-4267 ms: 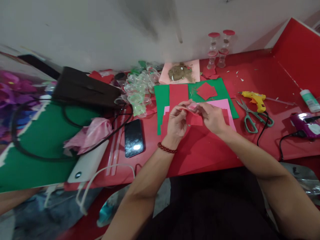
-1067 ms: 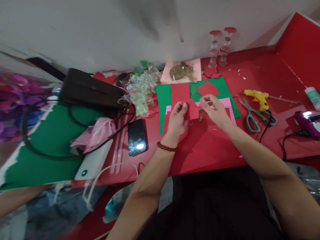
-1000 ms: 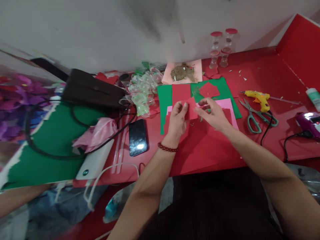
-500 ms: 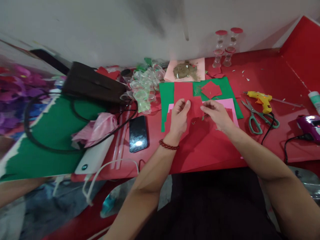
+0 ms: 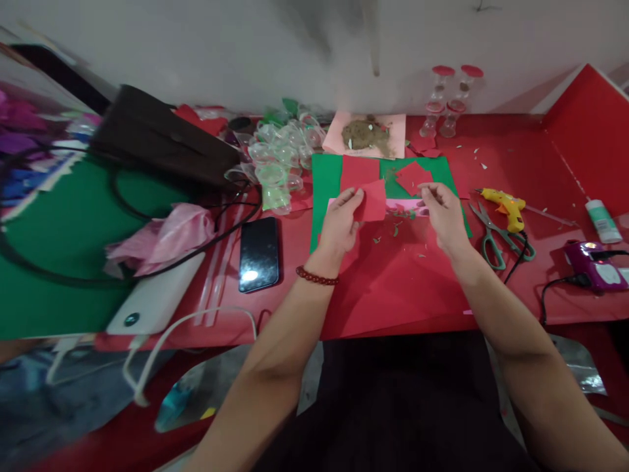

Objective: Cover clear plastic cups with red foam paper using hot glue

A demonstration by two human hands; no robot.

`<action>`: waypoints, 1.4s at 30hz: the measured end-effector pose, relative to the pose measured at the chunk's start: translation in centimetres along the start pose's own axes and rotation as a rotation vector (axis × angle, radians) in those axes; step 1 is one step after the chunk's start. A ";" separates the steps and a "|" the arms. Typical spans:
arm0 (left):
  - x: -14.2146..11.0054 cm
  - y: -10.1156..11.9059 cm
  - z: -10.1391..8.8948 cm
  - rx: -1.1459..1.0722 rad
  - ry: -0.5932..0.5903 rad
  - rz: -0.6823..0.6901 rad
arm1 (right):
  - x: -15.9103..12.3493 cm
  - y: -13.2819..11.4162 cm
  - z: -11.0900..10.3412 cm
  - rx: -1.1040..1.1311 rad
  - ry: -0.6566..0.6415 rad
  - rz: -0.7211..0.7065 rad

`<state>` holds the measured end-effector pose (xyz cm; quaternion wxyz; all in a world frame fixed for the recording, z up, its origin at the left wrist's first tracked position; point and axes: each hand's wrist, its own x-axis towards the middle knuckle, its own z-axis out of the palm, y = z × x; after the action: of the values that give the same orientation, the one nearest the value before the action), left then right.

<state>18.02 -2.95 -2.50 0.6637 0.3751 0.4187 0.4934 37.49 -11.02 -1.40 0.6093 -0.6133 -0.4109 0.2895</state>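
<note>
My left hand (image 5: 339, 226) pinches a small rectangle of red paper (image 5: 372, 202) between thumb and fingers, held above the layered sheets. To its right, my right hand (image 5: 446, 216) is closed with the fingertips together; whatever they pinch is too small to make out. Below both hands lies a large red sheet (image 5: 388, 282) with small greenish scraps on it. A strip of pink sheet (image 5: 400, 206) shows behind that, over a green sheet (image 5: 320, 177). On the green sheet rest another red rectangle (image 5: 360, 168) and some smaller red pieces (image 5: 413, 177).
Scissors (image 5: 496, 239), a yellow glue gun (image 5: 508, 204) and a purple device (image 5: 597, 265) are on the right. Hourglass-shaped clear containers (image 5: 435, 105) stand behind. Sand (image 5: 363, 134) lies on pale paper beside clear plastic cups (image 5: 282, 154). A phone (image 5: 259, 252) sits left.
My right hand has moved right, away from the red rectangle in my left hand. That rectangle has tilted and shifted slightly left. The view has turned a little to the right.
</note>
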 end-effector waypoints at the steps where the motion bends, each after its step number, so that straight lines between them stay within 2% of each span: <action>1: -0.3 -0.2 0.3 0.015 -0.037 0.003 | -0.3 -0.1 0.2 0.024 -0.057 0.043; 5: -1.4 -1.1 1.3 0.071 -0.246 0.109 | -1.3 -0.4 1.3 0.108 -0.299 0.220; 7: -1.7 -1.3 1.5 0.087 -0.298 0.151 | -1.7 -0.6 1.6 0.140 -0.369 0.262; 11: -1.9 -1.4 1.6 0.146 -0.326 0.193 | -1.9 -1.1 1.6 0.170 -0.419 0.278; 15: -1.9 -1.4 1.5 0.187 -0.302 0.261 | -1.9 -1.4 1.4 0.208 -0.463 0.217; 18: -1.7 -1.4 1.5 0.097 -0.234 0.284 | -1.7 -1.3 1.3 0.229 -0.433 0.203; 23: -0.6 -1.4 0.9 -0.058 -0.114 0.170 | -1.0 -1.4 1.0 0.309 -0.395 0.333; 26: 0.1 -1.2 0.2 -0.078 -0.044 0.152 | -0.8 -1.6 0.6 0.397 -0.366 0.369; 29: 0.4 -0.7 -0.2 -0.062 -0.012 0.148 | -0.7 -1.7 0.3 0.431 -0.343 0.339; 31: 0.2 -0.4 -0.2 -0.062 -0.049 0.138 | -0.7 -1.8 0.3 0.403 -0.351 0.302; 34: -0.5 -0.1 0.2 -0.082 -0.173 0.099 | -0.8 -1.8 0.5 0.385 -0.333 0.298; 38: -1.3 0.1 0.6 -0.108 -0.281 0.024 | -0.8 -2.2 1.0 0.479 -0.242 0.423; 42: -1.7 0.1 0.9 -0.035 -0.303 0.084 | -0.8 -2.6 1.0 0.570 -0.208 0.485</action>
<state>18.54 -4.62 -1.78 0.7043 0.4510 0.2890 0.4659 35.84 -11.41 1.00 0.6242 -0.4662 -0.2166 0.5883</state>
